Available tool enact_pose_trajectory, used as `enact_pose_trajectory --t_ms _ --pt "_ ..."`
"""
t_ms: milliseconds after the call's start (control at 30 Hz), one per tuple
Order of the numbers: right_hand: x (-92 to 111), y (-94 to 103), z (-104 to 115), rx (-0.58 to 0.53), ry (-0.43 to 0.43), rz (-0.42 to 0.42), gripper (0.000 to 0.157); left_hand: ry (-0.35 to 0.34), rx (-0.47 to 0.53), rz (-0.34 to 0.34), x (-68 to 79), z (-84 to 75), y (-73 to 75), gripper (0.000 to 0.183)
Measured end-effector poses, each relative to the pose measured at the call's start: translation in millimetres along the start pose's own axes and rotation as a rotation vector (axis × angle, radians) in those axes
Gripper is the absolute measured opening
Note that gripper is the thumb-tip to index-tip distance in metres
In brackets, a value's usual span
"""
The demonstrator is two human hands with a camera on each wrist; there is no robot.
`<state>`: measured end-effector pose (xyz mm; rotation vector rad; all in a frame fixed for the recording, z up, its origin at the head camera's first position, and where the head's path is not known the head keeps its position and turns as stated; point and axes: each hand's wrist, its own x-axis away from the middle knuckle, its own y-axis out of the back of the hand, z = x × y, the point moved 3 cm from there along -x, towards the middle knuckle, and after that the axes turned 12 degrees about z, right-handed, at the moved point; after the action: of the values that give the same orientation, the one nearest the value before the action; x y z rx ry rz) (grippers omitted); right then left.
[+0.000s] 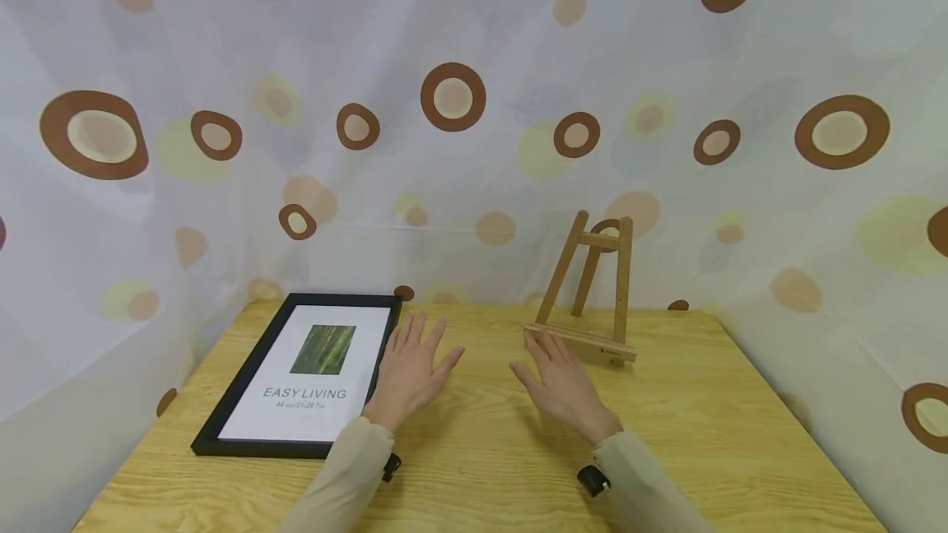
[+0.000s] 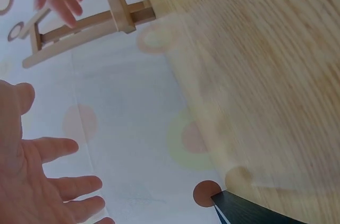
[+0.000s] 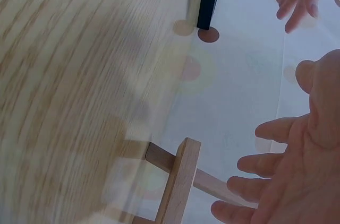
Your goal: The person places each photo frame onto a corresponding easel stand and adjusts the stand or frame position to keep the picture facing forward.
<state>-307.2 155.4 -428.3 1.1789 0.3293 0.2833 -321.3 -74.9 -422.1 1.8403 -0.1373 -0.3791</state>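
Note:
My left hand [image 1: 410, 368] hovers palm down with fingers spread, overlapping the right edge of a black picture frame [image 1: 252, 377] in the head view. The frame lies flat at the left, with a white insert reading "EASY LIVING" and a small green picture. My right hand [image 1: 566, 389] is also spread, its fingertips overlapping the ledge of a small wooden easel [image 1: 622, 286] in the head view. That easel stands upright at the back right. Both palms hold nothing. In the right wrist view the easel's ledge [image 3: 179, 181] appears beside the spread fingers [image 3: 263, 164].
A light wood table [image 1: 474, 467] carries everything. Behind it and along both sides hangs a white curtain [image 1: 504, 179] with brown, yellow and peach dots. Dark wrist devices [image 1: 592, 480] sit at the cuffs of the beige sleeves [image 1: 644, 475].

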Motion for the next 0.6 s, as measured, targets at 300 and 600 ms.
enact_pose_trajectory --t_ms 300,600 --pt "-2.2 -1.0 6.4 -0.133 0.004 0.01 0.058 0.021 0.067 -0.123 5.6 11.1 6.4 0.059" --pt "-1.9 -6.8 11.4 -0.118 0.024 -0.006 0.047 0.055 0.12 -0.152 12.4 18.3 8.3 0.054"
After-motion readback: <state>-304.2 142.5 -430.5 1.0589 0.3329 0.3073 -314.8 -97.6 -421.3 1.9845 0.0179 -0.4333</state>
